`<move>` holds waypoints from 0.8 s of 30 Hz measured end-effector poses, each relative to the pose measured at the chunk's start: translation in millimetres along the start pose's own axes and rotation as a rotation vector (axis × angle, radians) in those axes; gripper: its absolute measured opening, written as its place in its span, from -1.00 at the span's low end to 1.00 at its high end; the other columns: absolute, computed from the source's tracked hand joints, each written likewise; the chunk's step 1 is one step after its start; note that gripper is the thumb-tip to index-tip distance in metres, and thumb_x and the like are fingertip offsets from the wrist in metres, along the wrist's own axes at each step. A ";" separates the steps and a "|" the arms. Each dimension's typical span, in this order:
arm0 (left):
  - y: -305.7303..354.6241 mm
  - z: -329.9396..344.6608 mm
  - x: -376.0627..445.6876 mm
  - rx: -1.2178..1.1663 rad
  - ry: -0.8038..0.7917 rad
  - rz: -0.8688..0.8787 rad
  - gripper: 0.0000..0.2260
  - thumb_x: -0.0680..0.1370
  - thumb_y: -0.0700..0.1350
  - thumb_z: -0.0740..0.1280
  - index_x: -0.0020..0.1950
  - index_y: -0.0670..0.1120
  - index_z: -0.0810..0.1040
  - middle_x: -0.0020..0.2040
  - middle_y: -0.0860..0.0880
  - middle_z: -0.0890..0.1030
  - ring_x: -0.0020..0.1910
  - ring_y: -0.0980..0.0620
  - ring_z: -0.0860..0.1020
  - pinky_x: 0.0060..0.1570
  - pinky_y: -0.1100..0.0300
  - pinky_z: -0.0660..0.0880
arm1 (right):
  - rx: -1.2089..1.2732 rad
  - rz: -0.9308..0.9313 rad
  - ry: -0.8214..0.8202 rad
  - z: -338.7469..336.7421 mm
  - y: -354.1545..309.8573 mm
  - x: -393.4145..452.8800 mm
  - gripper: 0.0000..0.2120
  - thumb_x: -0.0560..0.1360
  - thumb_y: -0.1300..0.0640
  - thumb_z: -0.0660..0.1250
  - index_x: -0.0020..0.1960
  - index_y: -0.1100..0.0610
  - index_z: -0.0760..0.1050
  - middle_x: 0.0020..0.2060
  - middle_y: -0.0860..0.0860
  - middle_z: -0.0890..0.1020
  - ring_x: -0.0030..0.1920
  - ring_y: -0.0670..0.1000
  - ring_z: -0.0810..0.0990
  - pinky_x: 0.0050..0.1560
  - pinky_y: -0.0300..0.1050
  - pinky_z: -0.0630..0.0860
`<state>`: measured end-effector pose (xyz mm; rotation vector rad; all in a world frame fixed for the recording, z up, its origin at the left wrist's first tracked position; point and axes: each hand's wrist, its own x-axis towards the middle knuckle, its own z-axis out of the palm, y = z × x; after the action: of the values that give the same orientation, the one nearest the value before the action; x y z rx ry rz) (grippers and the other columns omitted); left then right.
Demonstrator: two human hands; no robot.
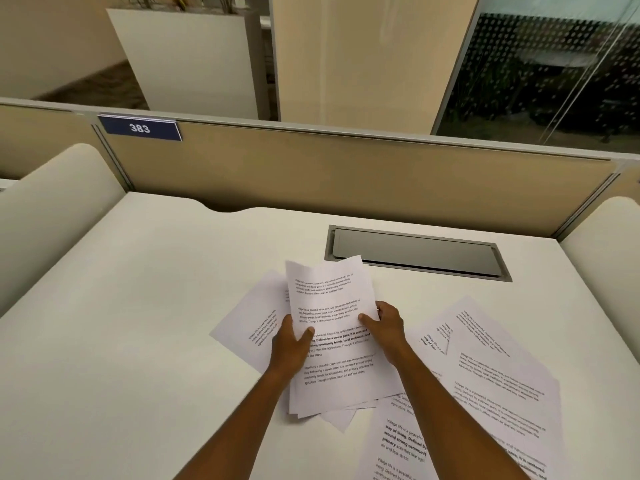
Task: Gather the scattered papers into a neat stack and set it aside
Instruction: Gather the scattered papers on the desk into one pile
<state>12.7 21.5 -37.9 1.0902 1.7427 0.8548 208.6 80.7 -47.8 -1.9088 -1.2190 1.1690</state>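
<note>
Left: one sheet (pixel 254 327) flat on desk (pixel 121 306), partly under the held bundle. Centre: left hand (pixel 292 344) and right hand (pixel 388 329) grip a bundle of papers (pixel 329 327), long axis near-to-far. Right: loose sheets (pixel 491 382) fanned near right hand. Cable hatch (pixel 419 252) beyond; nothing blocking.

blue plate (pixel 139 128) "383" (white digits), papers (pixel 332 327) "Village life"

Office cubicle: numbered partition (pixel 311 168), desk (pixel 138 289) with cable hatch (pixel 419 252).
</note>
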 end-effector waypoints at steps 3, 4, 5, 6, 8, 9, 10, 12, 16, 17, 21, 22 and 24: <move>-4.6 2.6 1.4 0.230 0.096 -0.006 -0.59 0.56 -0.01 0.32 0.35 -0.14 0.41 0.29 -0.16 0.49 0.29 -0.17 0.45 0.25 -0.06 0.46 | -0.046 -0.001 0.065 3.9 -2.0 1.1 -0.86 0.51 0.18 0.37 0.02 0.20 0.48 -0.01 0.09 0.60 -0.04 0.07 0.55 -0.03 -0.10 0.48; -4.8 2.0 0.6 0.312 0.137 -0.040 -0.56 0.56 0.02 0.31 0.39 -0.12 0.38 0.33 -0.18 0.44 0.35 -0.19 0.39 0.29 -0.08 0.42 | -0.076 -0.001 0.080 5.6 -2.8 2.0 -0.89 0.52 0.18 0.35 -0.01 0.19 0.46 -0.02 0.10 0.59 -0.05 0.07 0.54 -0.03 -0.08 0.49; -5.6 0.9 -0.1 0.396 0.174 -0.080 -0.53 0.57 0.05 0.28 0.43 -0.11 0.35 0.40 -0.19 0.37 0.41 -0.20 0.32 0.33 -0.10 0.35 | -0.100 -0.005 0.091 7.7 -3.2 2.9 -0.89 0.52 0.18 0.35 -0.01 0.20 0.46 -0.02 0.12 0.59 -0.05 0.09 0.55 -0.01 -0.07 0.50; -6.9 -1.2 -0.8 0.474 0.197 -0.123 -0.50 0.58 0.08 0.25 0.46 -0.09 0.30 0.47 -0.21 0.28 0.48 -0.22 0.22 0.37 -0.14 0.28 | -0.116 -0.011 0.098 10.3 -4.7 3.7 -0.86 0.53 0.17 0.34 0.02 0.23 0.47 0.01 0.14 0.60 -0.01 0.11 0.56 0.02 -0.04 0.52; -10.4 -4.7 -2.0 0.580 0.211 -0.212 -0.43 0.58 0.13 0.21 0.52 -0.07 0.19 0.57 -0.28 0.05 0.56 -0.27 0.00 0.44 -0.23 0.11 | -0.143 -0.011 0.105 15.4 -6.4 6.4 -0.72 0.53 0.13 0.33 0.16 0.27 0.48 0.10 0.17 0.59 0.10 0.16 0.58 0.13 0.05 0.55; -12.9 -6.3 -2.2 0.611 0.213 -0.255 -0.40 0.57 0.16 0.20 0.53 -0.07 0.16 0.58 -0.32 -0.06 0.57 -0.30 -0.08 0.45 -0.26 0.04 | -0.158 -0.008 0.102 17.9 -7.4 7.1 -0.68 0.53 0.11 0.33 0.21 0.27 0.46 0.14 0.17 0.58 0.14 0.18 0.57 0.18 0.08 0.54; -15.6 -8.0 -2.2 0.630 0.214 -0.294 -0.37 0.56 0.18 0.20 0.54 -0.06 0.13 0.57 -0.35 -0.12 0.56 -0.32 -0.12 0.45 -0.27 0.01 | -0.177 -0.011 0.095 20.3 -8.6 7.4 -0.65 0.54 0.10 0.32 0.25 0.26 0.45 0.16 0.18 0.57 0.17 0.19 0.56 0.21 0.10 0.53; -22.1 -9.9 -2.4 0.637 0.223 -0.348 -0.33 0.53 0.22 0.20 0.54 -0.05 0.10 0.56 -0.39 -0.14 0.56 -0.34 -0.13 0.46 -0.25 0.01 | -0.222 -0.034 0.072 24.4 -11.7 7.2 -0.61 0.54 0.10 0.32 0.29 0.26 0.42 0.20 0.20 0.55 0.20 0.19 0.54 0.24 0.10 0.51; -34.6 -10.4 -3.5 0.552 0.261 -0.337 -0.30 0.53 0.19 0.25 0.53 -0.11 0.08 0.55 -0.41 -0.10 0.55 -0.36 -0.12 0.48 -0.18 0.02 | -0.355 -0.104 -0.002 29.8 -18.4 6.6 -0.54 0.52 0.07 0.35 0.35 0.22 0.38 0.26 0.17 0.51 0.26 0.17 0.50 0.28 0.06 0.49; -36.6 -11.1 -3.4 0.531 0.272 -0.317 -0.29 0.53 0.17 0.26 0.53 -0.13 0.08 0.55 -0.40 -0.08 0.56 -0.35 -0.11 0.49 -0.18 0.01 | -0.395 -0.125 -0.021 30.8 -18.7 6.3 -0.53 0.51 0.05 0.35 0.36 0.20 0.37 0.27 0.16 0.49 0.27 0.16 0.49 0.29 0.06 0.48; -36.2 -19.5 -2.7 0.483 0.291 -0.218 -0.23 0.53 0.18 0.28 0.56 -0.18 0.05 0.57 -0.31 0.05 0.58 -0.26 -0.04 0.51 -0.17 0.00 | -0.553 -0.209 -0.102 37.5 -17.1 1.2 -0.46 0.52 0.00 0.34 0.42 0.16 0.30 0.36 0.10 0.43 0.34 0.13 0.41 0.35 0.06 0.41; -36.5 -22.6 -2.0 0.464 0.294 -0.195 -0.22 0.53 0.18 0.29 0.56 -0.19 0.04 0.58 -0.29 0.07 0.58 -0.24 -0.03 0.51 -0.17 -0.01 | -0.583 -0.228 -0.113 39.1 -16.4 -0.3 -0.45 0.51 -0.01 0.35 0.42 0.15 0.30 0.38 0.09 0.42 0.36 0.13 0.40 0.36 0.05 0.39; -37.9 -29.2 0.7 0.417 0.292 -0.157 -0.20 0.52 0.17 0.32 0.57 -0.20 0.04 0.58 -0.24 0.10 0.59 -0.21 -0.02 0.52 -0.17 -0.02 | -0.611 -0.253 -0.131 42.2 -16.3 -2.5 -0.44 0.51 -0.02 0.36 0.42 0.14 0.29 0.39 0.09 0.41 0.36 0.13 0.39 0.36 0.03 0.38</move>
<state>-26.3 5.0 -60.4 1.1123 2.2912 0.5865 163.9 85.7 -52.3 -2.0225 -1.9986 0.8541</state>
